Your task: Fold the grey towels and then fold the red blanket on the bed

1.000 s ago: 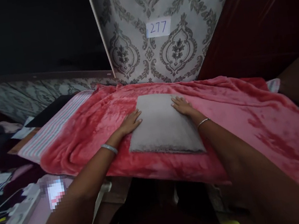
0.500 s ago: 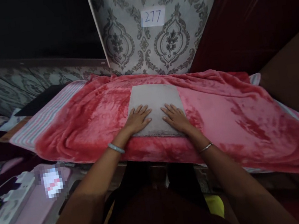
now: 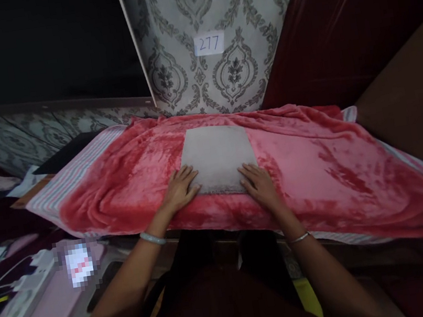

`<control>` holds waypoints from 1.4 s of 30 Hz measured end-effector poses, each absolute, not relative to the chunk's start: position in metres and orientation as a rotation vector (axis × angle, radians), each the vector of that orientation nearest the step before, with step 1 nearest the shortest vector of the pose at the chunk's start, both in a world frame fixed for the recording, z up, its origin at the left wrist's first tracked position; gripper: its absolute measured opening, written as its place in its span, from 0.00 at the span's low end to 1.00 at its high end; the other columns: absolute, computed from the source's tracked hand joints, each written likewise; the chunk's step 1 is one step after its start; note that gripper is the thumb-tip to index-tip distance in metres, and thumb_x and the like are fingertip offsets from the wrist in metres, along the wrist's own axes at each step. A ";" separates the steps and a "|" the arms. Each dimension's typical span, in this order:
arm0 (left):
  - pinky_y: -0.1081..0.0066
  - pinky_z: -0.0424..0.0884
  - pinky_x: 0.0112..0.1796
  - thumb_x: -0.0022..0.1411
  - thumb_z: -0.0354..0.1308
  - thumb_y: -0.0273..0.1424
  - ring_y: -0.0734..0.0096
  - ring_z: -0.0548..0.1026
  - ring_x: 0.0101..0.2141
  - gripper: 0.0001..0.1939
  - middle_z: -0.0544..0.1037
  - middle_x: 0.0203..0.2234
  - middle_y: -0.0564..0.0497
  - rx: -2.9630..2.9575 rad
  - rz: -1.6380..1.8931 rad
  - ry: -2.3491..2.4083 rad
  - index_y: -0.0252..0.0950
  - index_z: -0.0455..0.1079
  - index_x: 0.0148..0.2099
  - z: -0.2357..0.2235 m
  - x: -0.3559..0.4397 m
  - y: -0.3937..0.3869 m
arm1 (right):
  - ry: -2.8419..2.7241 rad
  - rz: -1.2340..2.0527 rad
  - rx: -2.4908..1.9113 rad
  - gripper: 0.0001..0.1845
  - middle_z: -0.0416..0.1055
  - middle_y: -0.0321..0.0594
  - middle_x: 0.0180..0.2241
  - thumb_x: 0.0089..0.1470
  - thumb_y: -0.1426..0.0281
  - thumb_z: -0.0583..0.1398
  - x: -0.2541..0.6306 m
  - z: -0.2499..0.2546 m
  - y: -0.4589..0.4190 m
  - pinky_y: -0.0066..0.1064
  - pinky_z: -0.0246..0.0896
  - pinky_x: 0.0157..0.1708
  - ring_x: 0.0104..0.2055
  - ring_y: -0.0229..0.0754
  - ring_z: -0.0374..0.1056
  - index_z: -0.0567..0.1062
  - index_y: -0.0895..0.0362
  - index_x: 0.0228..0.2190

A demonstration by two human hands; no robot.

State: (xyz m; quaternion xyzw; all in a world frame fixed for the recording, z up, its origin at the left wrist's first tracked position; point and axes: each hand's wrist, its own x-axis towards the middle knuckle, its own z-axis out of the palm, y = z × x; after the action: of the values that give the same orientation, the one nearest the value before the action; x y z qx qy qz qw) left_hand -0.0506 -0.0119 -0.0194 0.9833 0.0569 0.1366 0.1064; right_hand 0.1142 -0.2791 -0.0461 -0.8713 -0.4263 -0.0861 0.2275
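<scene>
A flat grey folded cloth (image 3: 217,155) lies in the middle of a red fleece blanket (image 3: 315,164) spread over a table. My left hand (image 3: 179,189) rests flat at the cloth's near left corner, fingers stretched out. At the near right corner my right hand (image 3: 258,186) lies flat too, fingers spread. Both hands touch the cloth's near edge and hold nothing. A bangle shows on each wrist.
A striped sheet (image 3: 67,177) shows under the blanket at the left. A pink box and white cables (image 3: 42,300) sit low on the left. Behind stands a patterned wall with a paper label (image 3: 209,44); a dark red panel (image 3: 353,15) rises at the right.
My hands slid from the cloth's far sides toward me along its surface, then apart to its near corners. The cloth now looks shorter and flatter.
</scene>
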 end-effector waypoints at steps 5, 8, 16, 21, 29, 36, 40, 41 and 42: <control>0.51 0.56 0.66 0.67 0.55 0.42 0.56 0.61 0.66 0.27 0.66 0.66 0.43 2.883 0.533 -0.050 0.40 0.67 0.65 -0.027 -0.055 -0.026 | -1.296 -0.335 -2.230 0.26 0.66 0.45 0.63 0.62 0.57 0.58 0.105 -0.049 -0.288 0.50 0.49 0.66 0.64 0.51 0.60 0.74 0.53 0.58; 0.51 0.63 0.62 0.67 0.56 0.39 0.56 0.67 0.62 0.22 0.71 0.62 0.42 2.794 0.689 -0.068 0.39 0.71 0.60 -0.037 -0.054 -0.024 | -1.320 -0.408 -2.140 0.23 0.69 0.46 0.60 0.62 0.60 0.58 0.105 -0.052 -0.288 0.49 0.55 0.63 0.61 0.50 0.63 0.76 0.53 0.55; 0.53 0.74 0.54 0.71 0.51 0.37 0.60 0.78 0.52 0.15 0.80 0.51 0.45 2.606 0.860 -0.037 0.40 0.77 0.50 -0.046 -0.048 -0.017 | -1.371 -0.594 -1.924 0.18 0.75 0.47 0.53 0.64 0.62 0.59 0.102 -0.058 -0.285 0.48 0.66 0.55 0.54 0.51 0.69 0.77 0.53 0.52; 0.55 0.76 0.50 0.70 0.52 0.38 0.60 0.80 0.48 0.14 0.83 0.45 0.45 2.538 0.915 0.057 0.38 0.77 0.46 -0.048 -0.039 -0.017 | -1.233 -0.603 -1.991 0.15 0.79 0.45 0.42 0.67 0.66 0.52 0.100 -0.056 -0.279 0.41 0.70 0.45 0.44 0.47 0.75 0.78 0.54 0.46; 0.57 0.74 0.51 0.69 0.51 0.30 0.62 0.79 0.49 0.08 0.82 0.47 0.46 2.428 0.959 0.061 0.40 0.69 0.47 -0.053 -0.046 -0.021 | -0.992 -0.728 -2.071 0.13 0.77 0.42 0.33 0.63 0.72 0.50 0.096 -0.057 -0.265 0.33 0.65 0.35 0.34 0.44 0.72 0.75 0.54 0.39; 0.60 0.74 0.51 0.65 0.44 0.22 0.66 0.77 0.51 0.10 0.78 0.51 0.43 2.278 0.997 0.000 0.40 0.64 0.36 -0.054 -0.047 -0.019 | -1.186 -0.683 -1.963 0.17 0.75 0.42 0.37 0.57 0.79 0.51 0.094 -0.059 -0.272 0.36 0.67 0.41 0.41 0.44 0.71 0.77 0.52 0.35; 0.58 0.73 0.51 0.61 0.47 0.21 0.63 0.77 0.51 0.12 0.81 0.47 0.45 2.387 0.981 -0.059 0.39 0.69 0.36 -0.053 -0.048 -0.018 | -1.188 -0.679 -1.953 0.09 0.74 0.45 0.40 0.61 0.70 0.57 0.092 -0.058 -0.270 0.40 0.67 0.45 0.44 0.48 0.70 0.78 0.53 0.39; 0.57 0.73 0.51 0.62 0.48 0.22 0.62 0.77 0.51 0.11 0.81 0.46 0.45 2.404 0.987 -0.058 0.39 0.70 0.38 -0.053 -0.049 -0.019 | -1.194 -0.678 -1.959 0.08 0.74 0.46 0.40 0.61 0.67 0.59 0.092 -0.057 -0.269 0.41 0.66 0.45 0.44 0.49 0.69 0.77 0.54 0.40; 0.57 0.73 0.52 0.63 0.50 0.24 0.61 0.77 0.51 0.09 0.81 0.45 0.44 2.422 0.991 -0.057 0.39 0.71 0.40 -0.053 -0.049 -0.019 | -1.204 -0.678 -1.966 0.09 0.73 0.46 0.41 0.61 0.64 0.60 0.092 -0.057 -0.268 0.42 0.66 0.45 0.44 0.49 0.69 0.77 0.54 0.40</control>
State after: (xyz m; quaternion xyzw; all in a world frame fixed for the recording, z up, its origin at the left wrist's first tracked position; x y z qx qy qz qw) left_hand -0.0491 -0.0190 -0.0526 0.8937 -0.0209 0.3658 0.2590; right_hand 0.0918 -0.2685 -0.0568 -0.7629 -0.4671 -0.2633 0.3612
